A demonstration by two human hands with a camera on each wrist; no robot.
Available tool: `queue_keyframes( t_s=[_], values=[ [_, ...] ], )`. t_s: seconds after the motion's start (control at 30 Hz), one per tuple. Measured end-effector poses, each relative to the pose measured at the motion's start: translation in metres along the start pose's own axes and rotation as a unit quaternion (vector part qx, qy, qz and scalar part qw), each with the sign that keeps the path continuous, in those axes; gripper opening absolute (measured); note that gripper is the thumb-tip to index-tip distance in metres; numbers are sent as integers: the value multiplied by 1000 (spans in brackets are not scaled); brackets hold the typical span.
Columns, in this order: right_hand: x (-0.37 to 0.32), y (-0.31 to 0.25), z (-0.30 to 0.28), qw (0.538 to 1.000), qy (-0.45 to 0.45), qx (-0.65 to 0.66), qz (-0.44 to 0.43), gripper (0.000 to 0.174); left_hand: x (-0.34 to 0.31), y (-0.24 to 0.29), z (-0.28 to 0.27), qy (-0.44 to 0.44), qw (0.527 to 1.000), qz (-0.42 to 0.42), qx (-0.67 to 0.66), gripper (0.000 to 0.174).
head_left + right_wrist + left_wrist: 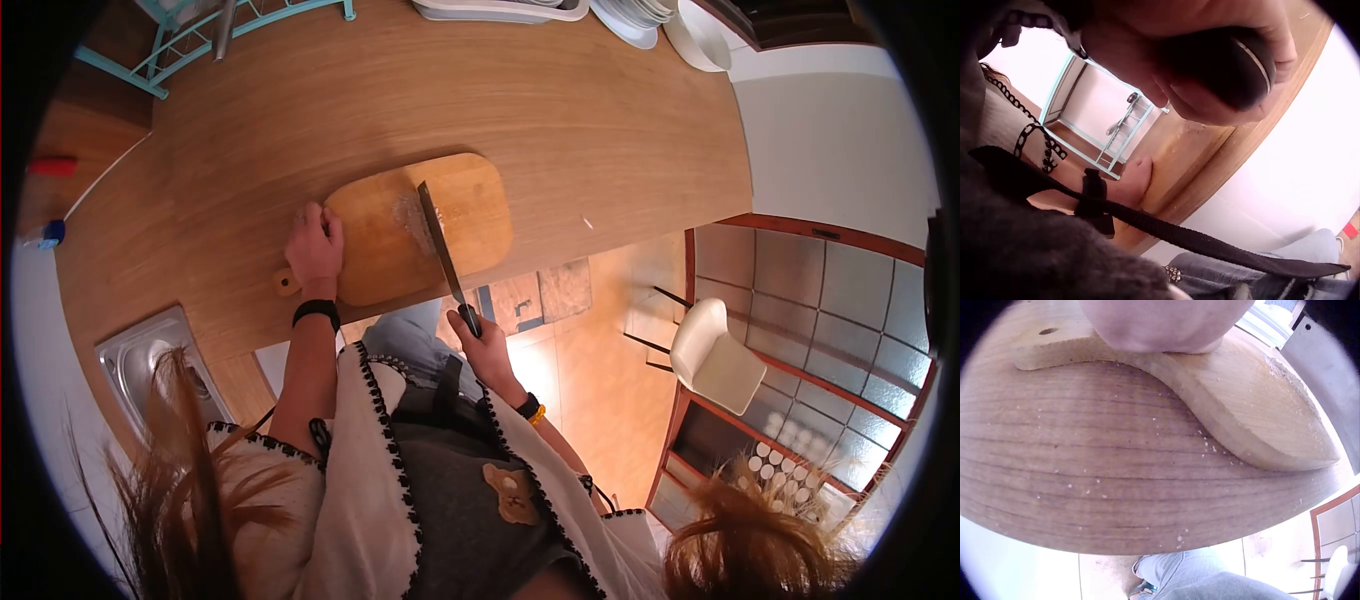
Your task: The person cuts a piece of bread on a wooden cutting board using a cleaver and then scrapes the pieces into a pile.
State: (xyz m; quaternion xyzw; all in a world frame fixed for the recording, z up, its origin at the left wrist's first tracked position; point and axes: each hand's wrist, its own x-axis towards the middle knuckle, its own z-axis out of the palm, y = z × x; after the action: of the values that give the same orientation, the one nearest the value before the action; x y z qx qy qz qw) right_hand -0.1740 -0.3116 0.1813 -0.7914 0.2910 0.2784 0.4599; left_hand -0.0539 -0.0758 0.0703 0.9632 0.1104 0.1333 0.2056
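A wooden cutting board (480, 205) lies on the counter with pale crumbs near its middle. My left hand (315, 250) grips its left end beside the short handle; in the left wrist view that hand (1166, 322) covers part of the board (1235, 394). Curled round the black handle of a large knife (437, 230) is my right hand (485, 350). The blade stands over the board, its tip toward the far side; whether its edge touches the wood I cannot tell. In the right wrist view, my right hand (1210, 62) wraps the knife handle (1250, 75).
Small crumbs dot the wooden counter (600, 130) near the board. A metal sink (150, 360) is at the left, a turquoise rack (260, 20) at the back left. Plates (630, 15) and a white bowl (697, 38) stand at the back right. A white chair (712, 350) stands on the floor.
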Motion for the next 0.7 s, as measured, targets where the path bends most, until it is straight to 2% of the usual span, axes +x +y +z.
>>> queue_keyframes(
  t_s=[0.4,0.7],
  values=[
    [0,12,-2,1000,13,4,0,45,-1,0,0,-41,999,-26,3,18],
    [-8,7,-11,999,10,32,20,46,-1,2,-2,-42,999,-14,7,17]
  ],
)
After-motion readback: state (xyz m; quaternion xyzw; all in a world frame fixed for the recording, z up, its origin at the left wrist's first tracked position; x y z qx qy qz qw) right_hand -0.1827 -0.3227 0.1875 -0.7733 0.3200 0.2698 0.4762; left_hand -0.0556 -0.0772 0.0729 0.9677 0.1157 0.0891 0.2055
